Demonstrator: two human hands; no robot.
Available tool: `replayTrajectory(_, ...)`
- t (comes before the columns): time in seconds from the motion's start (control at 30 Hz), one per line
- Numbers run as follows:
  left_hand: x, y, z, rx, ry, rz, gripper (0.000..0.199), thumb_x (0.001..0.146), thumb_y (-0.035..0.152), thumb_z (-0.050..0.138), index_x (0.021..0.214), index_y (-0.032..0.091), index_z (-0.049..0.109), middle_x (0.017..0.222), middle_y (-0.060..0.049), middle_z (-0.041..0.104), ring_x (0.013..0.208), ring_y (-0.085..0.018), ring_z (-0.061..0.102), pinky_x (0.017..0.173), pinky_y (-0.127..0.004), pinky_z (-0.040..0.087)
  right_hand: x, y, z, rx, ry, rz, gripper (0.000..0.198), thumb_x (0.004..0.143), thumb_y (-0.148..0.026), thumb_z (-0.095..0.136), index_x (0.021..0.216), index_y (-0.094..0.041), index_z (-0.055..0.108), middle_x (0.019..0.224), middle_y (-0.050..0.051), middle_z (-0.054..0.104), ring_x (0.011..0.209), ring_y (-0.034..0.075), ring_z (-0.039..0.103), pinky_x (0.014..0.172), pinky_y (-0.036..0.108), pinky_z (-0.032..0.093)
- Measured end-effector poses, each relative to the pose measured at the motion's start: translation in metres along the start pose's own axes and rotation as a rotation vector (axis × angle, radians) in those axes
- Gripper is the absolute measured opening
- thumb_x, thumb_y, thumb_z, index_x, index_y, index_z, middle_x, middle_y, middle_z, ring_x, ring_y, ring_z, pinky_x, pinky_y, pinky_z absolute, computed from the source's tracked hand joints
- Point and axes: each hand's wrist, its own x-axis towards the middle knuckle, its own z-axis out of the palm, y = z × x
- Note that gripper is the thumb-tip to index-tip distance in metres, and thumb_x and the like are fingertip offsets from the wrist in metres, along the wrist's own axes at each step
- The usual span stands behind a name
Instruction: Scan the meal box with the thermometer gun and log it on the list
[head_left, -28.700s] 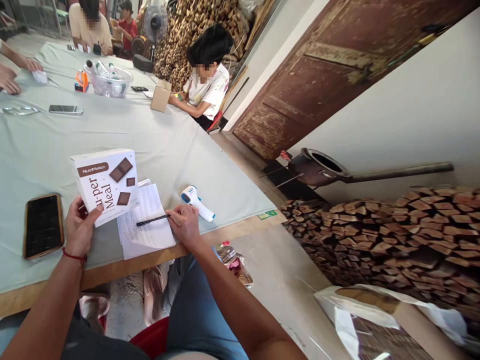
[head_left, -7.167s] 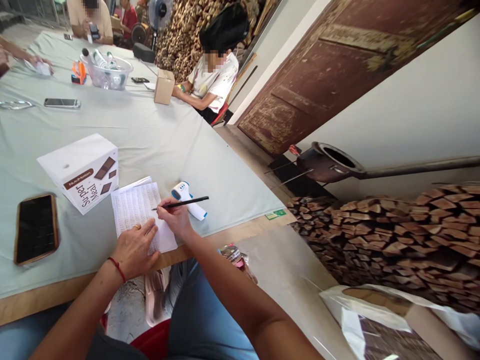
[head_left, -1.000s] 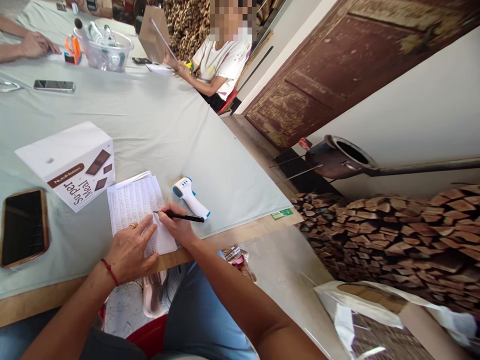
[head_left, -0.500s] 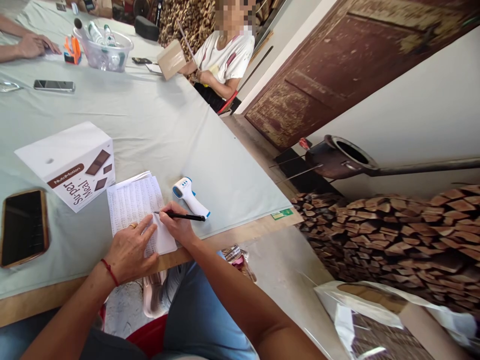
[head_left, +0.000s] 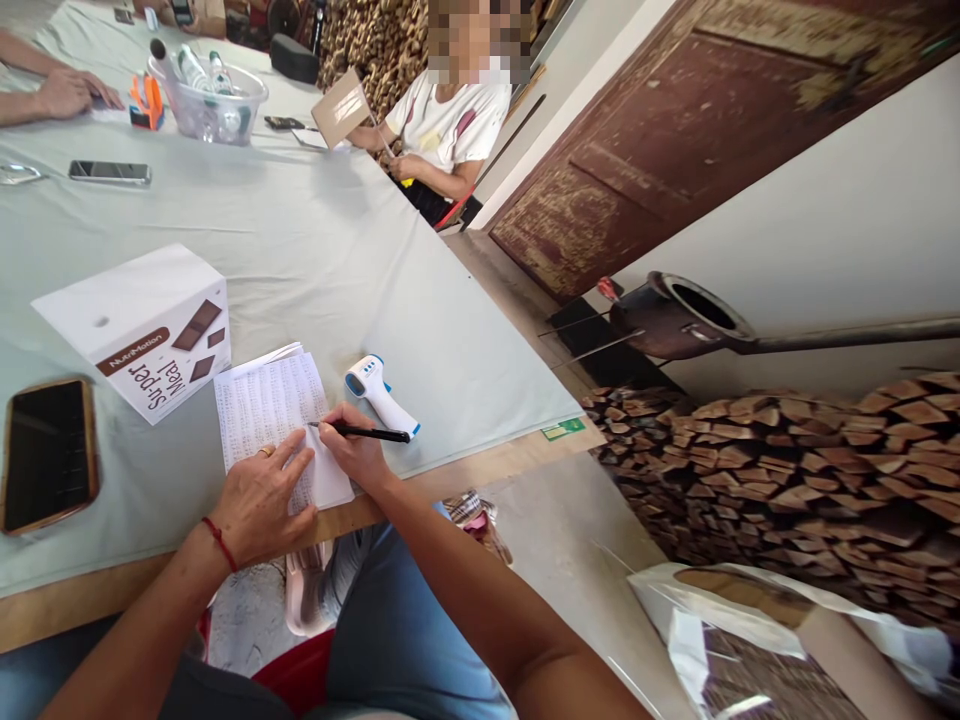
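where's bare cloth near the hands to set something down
Widest free patch: the cloth beyond the box and thermometer, up to the bowl. A smaller strip lies between the thermometer and the table's right edge. It is crowded near the front edge: phone, box, paper, left hand, right hand with pen.

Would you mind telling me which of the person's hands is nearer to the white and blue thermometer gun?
Right. The right hand, holding the pen, sits just beside the thermometer gun; the left hand rests farther off on the paper.
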Motion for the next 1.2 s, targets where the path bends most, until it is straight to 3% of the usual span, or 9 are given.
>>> replayTrajectory(1.2, 0.0001, 0.0008, -0.0035, -0.038, -0.012, -0.006, 0.054, 0.081, 0.033, 0.064, 0.132, 0.019, 0.055, 0.153, -0.013, 0.046, 0.116, -0.033, 0.063, 0.091, -0.047, 0.056, -0.0005, 0.0007, 0.0004, -0.018, 0.035, -0.016, 0.014, 0.075, -0.032, 0.054, 0.065, -0.025, 0.048, 0.058, -0.004, 0.051, 0.057, 0.015, 0.047, 0.058, 0.030, 0.043)
